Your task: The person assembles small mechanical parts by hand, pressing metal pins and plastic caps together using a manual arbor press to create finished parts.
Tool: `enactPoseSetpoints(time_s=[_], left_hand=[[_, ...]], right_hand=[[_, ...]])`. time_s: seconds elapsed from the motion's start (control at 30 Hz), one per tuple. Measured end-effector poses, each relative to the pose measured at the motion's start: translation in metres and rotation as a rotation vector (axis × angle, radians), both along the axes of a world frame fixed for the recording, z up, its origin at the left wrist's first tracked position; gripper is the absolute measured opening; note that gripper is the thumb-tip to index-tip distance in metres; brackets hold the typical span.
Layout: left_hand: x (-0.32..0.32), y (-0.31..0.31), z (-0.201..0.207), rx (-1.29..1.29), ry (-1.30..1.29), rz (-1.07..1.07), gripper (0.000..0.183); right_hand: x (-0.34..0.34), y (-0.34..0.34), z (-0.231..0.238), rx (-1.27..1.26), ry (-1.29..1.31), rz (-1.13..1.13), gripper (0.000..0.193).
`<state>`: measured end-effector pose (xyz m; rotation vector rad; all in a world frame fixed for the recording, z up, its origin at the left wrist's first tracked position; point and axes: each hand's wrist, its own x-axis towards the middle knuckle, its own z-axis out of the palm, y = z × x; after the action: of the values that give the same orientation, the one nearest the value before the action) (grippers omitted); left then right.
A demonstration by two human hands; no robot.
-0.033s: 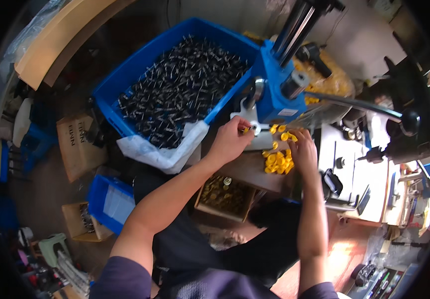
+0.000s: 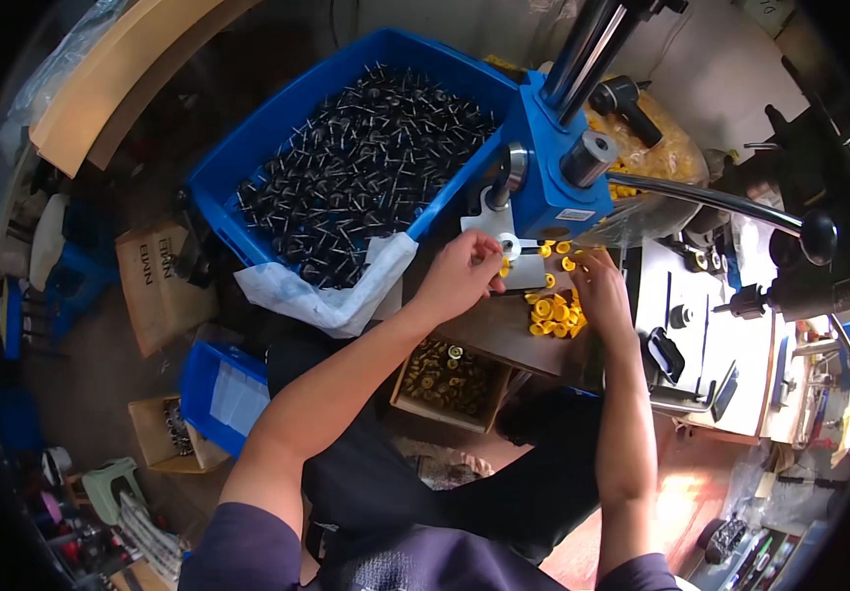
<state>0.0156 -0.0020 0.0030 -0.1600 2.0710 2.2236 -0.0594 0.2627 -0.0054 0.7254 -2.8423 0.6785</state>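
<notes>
My left hand point(image 2: 462, 278) pinches a small yellow plastic cap point(image 2: 505, 268) with its thumb and fingers. The cap is beside the round metal fixture point(image 2: 508, 244) under the blue hand press point(image 2: 555, 187). My right hand point(image 2: 604, 294) hovers over the right side of the work surface, its fingers bent and apart. Several loose yellow caps point(image 2: 567, 264) lie on the metal plate next to its fingertips. Below them is a heap of yellow caps point(image 2: 555, 315). Whether a cap touches the right fingertips is hard to make out.
A large blue bin point(image 2: 210, 189) of black parts with metal pins stands left of the press. The press lever point(image 2: 720, 202) reaches out to the right. A bag of yellow parts point(image 2: 676, 148) is behind it. An open drawer point(image 2: 484, 419) with small parts sits below the worktop.
The left fingers have shifted slightly, and the yellow cap in them shows more beside the fixture. My right fingertips have moved slightly up, away from the heap. The whole view has shifted a little.
</notes>
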Motion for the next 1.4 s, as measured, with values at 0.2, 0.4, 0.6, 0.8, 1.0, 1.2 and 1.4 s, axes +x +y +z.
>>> enactPoseSetpoints(time_s=[0.2, 0.4, 0.6, 0.8, 1.0, 1.2, 1.4], left_hand=[[0.044, -0.040, 0.048, 0.656, -0.466, -0.229, 0.023], [-0.007, -0.128, 0.089, -1.119, 0.468, -0.164, 0.018], [-0.038, -0.181, 0.033, -1.523, 0.532, -0.554, 0.014], [-0.044, -0.181, 0.026, -1.497, 0.573, -0.625, 0.009], [-0.042, -0.180, 0.039, -1.562, 0.503, -0.681, 0.010], [-0.008, -0.148, 0.097, -1.317, 0.461, -0.291, 0.012], [0.016, -0.039, 0.070, -0.369, 0.047, 0.075, 0.017]], right_hand=[[-0.018, -0.012, -0.032, 0.181, -0.056, -0.011, 0.023], [-0.018, -0.007, -0.039, 0.110, -0.142, -0.062, 0.010], [-0.016, -0.018, -0.027, 0.021, -0.169, -0.066, 0.013], [-0.019, -0.016, -0.026, -0.095, -0.145, -0.094, 0.017], [-0.003, -0.042, -0.003, -0.326, -0.109, -0.080, 0.016], [0.006, -0.062, -0.002, -0.467, -0.044, -0.022, 0.014], [0.017, -0.084, -0.012, -0.458, 0.051, 0.091, 0.017]])
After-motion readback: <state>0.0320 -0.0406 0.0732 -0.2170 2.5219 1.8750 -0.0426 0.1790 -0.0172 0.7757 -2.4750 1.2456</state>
